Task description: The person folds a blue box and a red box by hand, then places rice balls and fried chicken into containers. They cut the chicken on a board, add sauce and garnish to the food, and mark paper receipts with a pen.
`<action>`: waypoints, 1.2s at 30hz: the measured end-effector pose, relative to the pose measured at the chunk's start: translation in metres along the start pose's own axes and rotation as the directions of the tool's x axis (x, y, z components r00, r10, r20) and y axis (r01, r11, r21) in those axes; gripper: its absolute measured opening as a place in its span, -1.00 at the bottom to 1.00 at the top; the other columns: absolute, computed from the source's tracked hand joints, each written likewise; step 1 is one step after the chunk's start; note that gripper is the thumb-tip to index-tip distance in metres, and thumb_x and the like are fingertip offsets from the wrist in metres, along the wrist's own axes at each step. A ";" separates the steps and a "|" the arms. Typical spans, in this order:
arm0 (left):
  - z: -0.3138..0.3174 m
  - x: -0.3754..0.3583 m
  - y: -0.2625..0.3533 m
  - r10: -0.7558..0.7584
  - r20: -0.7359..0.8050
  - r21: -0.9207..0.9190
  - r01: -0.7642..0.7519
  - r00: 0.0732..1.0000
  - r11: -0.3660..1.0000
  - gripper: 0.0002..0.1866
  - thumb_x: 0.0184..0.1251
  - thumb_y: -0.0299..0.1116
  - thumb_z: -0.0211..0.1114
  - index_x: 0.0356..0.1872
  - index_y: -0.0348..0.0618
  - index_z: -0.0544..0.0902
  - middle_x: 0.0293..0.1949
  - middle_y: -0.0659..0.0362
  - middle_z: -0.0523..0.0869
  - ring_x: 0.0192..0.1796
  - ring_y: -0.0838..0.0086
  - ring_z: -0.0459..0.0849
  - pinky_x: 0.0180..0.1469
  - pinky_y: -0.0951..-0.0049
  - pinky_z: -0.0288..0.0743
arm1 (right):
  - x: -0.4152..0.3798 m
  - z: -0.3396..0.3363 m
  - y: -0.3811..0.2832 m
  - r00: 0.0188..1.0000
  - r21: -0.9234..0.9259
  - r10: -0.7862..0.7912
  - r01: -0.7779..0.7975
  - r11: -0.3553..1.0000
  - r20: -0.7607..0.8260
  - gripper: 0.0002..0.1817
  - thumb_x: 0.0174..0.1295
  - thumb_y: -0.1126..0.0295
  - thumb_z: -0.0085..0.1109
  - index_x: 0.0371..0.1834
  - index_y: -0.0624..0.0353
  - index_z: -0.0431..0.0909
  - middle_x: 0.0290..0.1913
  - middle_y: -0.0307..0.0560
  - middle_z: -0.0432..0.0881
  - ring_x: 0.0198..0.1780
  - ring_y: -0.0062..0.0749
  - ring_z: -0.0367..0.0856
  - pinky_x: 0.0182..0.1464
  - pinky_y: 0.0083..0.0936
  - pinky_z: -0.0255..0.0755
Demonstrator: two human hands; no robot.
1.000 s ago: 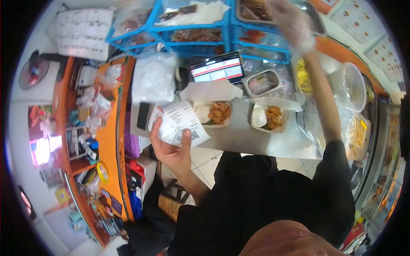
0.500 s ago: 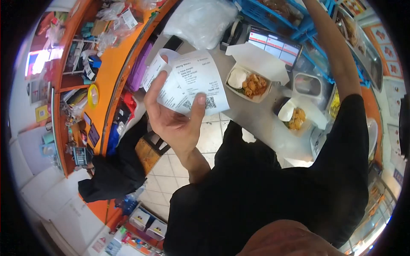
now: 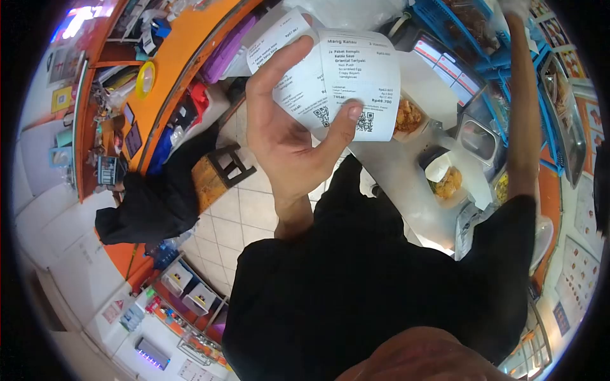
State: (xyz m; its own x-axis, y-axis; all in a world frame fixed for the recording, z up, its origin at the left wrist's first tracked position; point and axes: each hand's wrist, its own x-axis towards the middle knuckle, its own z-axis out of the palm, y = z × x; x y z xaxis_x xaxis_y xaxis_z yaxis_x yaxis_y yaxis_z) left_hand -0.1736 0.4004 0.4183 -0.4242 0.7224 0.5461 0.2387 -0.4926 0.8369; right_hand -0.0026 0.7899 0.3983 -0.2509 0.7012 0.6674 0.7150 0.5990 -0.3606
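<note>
Left hand [image 3: 289, 136] grips the receipts [image 3: 330, 79] between thumb and fingers, top centre of frame; advisable to hold them flat and steady for reading; right hand raised upper right, grip indiscernible; meal box [image 3: 448, 181] lies open on the bench [image 3: 400, 190].

Two receipts [image 3: 330, 76], two food boxes [image 3: 448, 181]

On the grey tabletop [image 3: 406, 203] we see two open food boxes: one [image 3: 410, 117] partly hidden, the other [image 3: 445, 178] showing rice and fried pieces. Behind them stand a lit screen [image 3: 448, 66], a steel tub [image 3: 480, 140] and blue crates [image 3: 445, 22]. An orange shelf [image 3: 171, 76] carries small clutter, and a wooden stool [image 3: 219, 174] stands on the tiled floor [image 3: 254, 209].
</note>
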 end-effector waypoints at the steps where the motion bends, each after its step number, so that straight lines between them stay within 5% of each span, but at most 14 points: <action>1: 0.000 0.001 -0.001 0.031 0.001 -0.006 -0.031 1.000 0.999 -0.30 0.00 -0.73 0.39 0.24 -0.38 0.32 0.13 -0.13 0.51 0.09 0.27 0.62 0.06 0.36 0.61 | -0.026 -0.026 -0.012 0.996 0.042 0.049 -0.046 0.998 -0.070 -0.91 0.22 0.44 0.19 -0.25 0.16 0.62 -0.32 -0.07 0.69 -0.28 -0.35 0.65 -0.24 -0.45 0.51; 5: 0.001 0.003 -0.002 0.040 0.017 -0.010 -0.040 0.999 0.999 -0.27 -0.01 -0.74 0.40 0.25 -0.37 0.30 0.14 -0.17 0.50 0.08 0.25 0.64 0.05 0.36 0.61 | -0.164 -0.088 -0.077 0.906 0.169 0.386 -0.359 0.918 -0.171 -0.92 0.21 0.46 0.20 -0.26 0.16 0.62 -0.31 -0.09 0.70 -0.27 -0.37 0.66 -0.23 -0.47 0.51; 6: 0.003 0.004 -0.004 0.047 0.031 -0.045 -0.046 0.998 0.998 -0.26 -0.01 -0.74 0.40 0.26 -0.37 0.29 0.13 -0.19 0.51 0.07 0.23 0.64 0.05 0.35 0.61 | -0.206 -0.067 -0.054 0.935 0.139 0.164 -0.125 0.982 -0.315 -0.96 0.21 0.47 0.22 -0.35 0.13 0.66 -0.49 -0.14 0.68 -0.45 -0.55 0.57 -0.35 -0.56 0.48; 8: 0.018 0.005 -0.005 0.048 0.030 -0.124 -0.044 0.998 0.991 -0.24 -0.01 -0.76 0.38 0.29 -0.36 0.24 0.08 -0.22 0.55 0.07 0.19 0.65 0.06 0.34 0.60 | -0.274 -0.055 -0.082 0.840 0.309 0.516 -0.541 0.782 0.166 -0.84 0.19 0.53 0.19 -0.17 0.20 0.63 -0.34 -0.12 0.66 -0.30 -0.50 0.58 -0.12 -0.53 0.47; 10: 0.034 0.007 -0.003 0.036 0.053 -0.168 -0.027 0.998 0.985 -0.22 -0.01 -0.76 0.37 0.30 -0.36 0.23 0.09 -0.23 0.55 0.07 0.19 0.65 0.06 0.34 0.60 | -0.329 -0.033 -0.077 0.713 0.141 0.650 -0.695 0.705 0.263 -0.52 0.17 0.61 0.01 0.22 0.16 0.45 -0.23 -0.10 0.63 -0.32 -0.48 0.55 -0.13 -0.53 0.45; 12: 0.046 0.010 -0.004 0.035 0.066 -0.200 -0.022 0.997 0.980 -0.20 -0.02 -0.77 0.37 0.31 -0.36 0.21 0.09 -0.24 0.55 0.08 0.18 0.65 0.06 0.33 0.60 | -0.360 -0.049 -0.073 0.782 0.175 0.615 -0.623 0.762 0.105 -0.48 0.16 0.61 -0.01 0.25 0.16 0.42 -0.22 -0.09 0.63 -0.33 -0.48 0.55 -0.16 -0.53 0.45; 18: 0.081 0.004 -0.005 -0.040 0.137 -0.236 0.072 0.990 0.969 -0.14 -0.04 -0.77 0.38 0.33 -0.37 0.14 0.24 -0.34 0.40 0.21 0.05 0.53 0.21 0.22 0.50 | -0.428 -0.153 -0.071 0.491 0.218 0.856 -0.828 0.516 -0.163 -0.48 0.18 0.56 0.05 0.29 0.26 0.35 0.07 0.15 0.60 -0.09 -0.19 0.65 -0.03 -0.41 0.49; 20: 0.095 0.005 -0.007 0.023 0.214 -0.151 0.010 0.977 0.988 -0.15 -0.03 -0.68 0.41 0.33 -0.34 0.15 0.32 -0.39 0.28 0.27 0.00 0.46 0.22 0.16 0.47 | -0.493 -0.147 -0.034 0.577 -0.014 0.813 -0.816 0.578 -0.073 -0.46 0.18 0.52 0.05 0.30 0.18 0.35 -0.17 0.15 0.60 -0.29 -0.17 0.61 -0.19 -0.35 0.49; 24: 0.119 -0.004 -0.013 0.034 0.306 -0.077 -0.011 0.952 0.997 -0.17 0.07 -0.49 0.46 0.34 -0.32 0.17 0.33 -0.28 0.34 0.37 -0.02 0.32 0.35 0.03 0.29 | -0.493 -0.211 -0.013 0.295 -0.382 0.934 -0.855 0.352 0.200 -0.55 0.19 0.41 0.12 0.20 0.12 0.47 -0.49 0.20 0.57 -0.52 -0.02 0.57 -0.39 -0.24 0.47; 27: 0.124 -0.006 -0.022 -0.023 0.367 -0.110 0.068 0.930 0.992 -0.18 0.03 -0.59 0.43 0.35 -0.29 0.20 0.36 -0.36 0.24 0.36 -0.09 0.34 0.31 0.05 0.36 | -0.448 -0.273 0.008 0.536 -0.162 0.844 -0.831 0.532 0.026 -0.81 0.29 0.35 0.07 -0.26 0.23 0.60 -0.41 0.17 0.65 -0.38 0.04 0.65 -0.32 -0.22 0.50; 31: 0.148 -0.020 -0.020 -0.007 0.432 -0.135 0.073 0.902 0.988 -0.20 0.05 -0.59 0.42 0.35 -0.29 0.20 0.37 -0.35 0.23 0.35 -0.08 0.36 0.31 0.04 0.38 | -0.453 -0.306 0.140 0.450 -0.105 0.869 -0.893 0.438 -0.206 -0.71 0.32 0.27 0.12 -0.08 0.29 0.58 -0.35 0.08 0.67 -0.37 -0.38 0.64 -0.34 -0.45 0.50; 33: 0.155 -0.027 -0.017 -0.009 0.454 -0.129 0.076 0.891 0.989 -0.20 0.06 -0.59 0.42 0.35 -0.29 0.19 0.37 -0.35 0.22 0.35 -0.08 0.36 0.30 0.04 0.40 | -0.533 -0.280 0.279 0.385 0.580 0.919 -0.768 0.271 0.080 -0.51 0.27 0.09 0.20 0.03 0.33 0.50 -0.32 0.23 0.66 -0.33 -0.19 0.68 -0.32 -0.36 0.53; 34: 0.160 -0.029 -0.015 -0.020 0.463 -0.116 0.083 0.886 0.990 -0.20 0.07 -0.59 0.41 0.35 -0.30 0.18 0.37 -0.35 0.22 0.34 -0.08 0.36 0.28 0.04 0.41 | -0.503 -0.265 0.274 0.320 -0.014 0.932 -0.946 0.323 -0.172 -0.53 0.26 0.09 0.20 0.00 0.32 0.51 -0.33 0.22 0.66 -0.33 -0.18 0.68 -0.32 -0.34 0.53; 36: 0.165 -0.034 -0.008 -0.013 0.475 -0.091 0.064 0.880 0.994 -0.20 0.07 -0.59 0.40 0.35 -0.30 0.17 0.38 -0.35 0.20 0.34 -0.08 0.37 0.27 0.06 0.43 | -0.505 -0.247 0.300 0.293 -0.224 0.930 -0.944 0.244 -0.223 -0.57 0.25 0.09 0.19 -0.07 0.29 0.55 -0.34 0.19 0.66 -0.34 -0.17 0.67 -0.32 -0.32 0.51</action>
State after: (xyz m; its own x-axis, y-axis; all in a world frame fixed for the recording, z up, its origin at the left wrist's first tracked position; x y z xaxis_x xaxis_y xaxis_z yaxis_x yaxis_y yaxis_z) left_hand -0.0164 0.4596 0.3992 0.0392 0.8724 0.4873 0.1305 -0.4879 0.8631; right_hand 0.4996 0.5203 0.1141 0.7366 0.6763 0.0056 0.5572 -0.6022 -0.5718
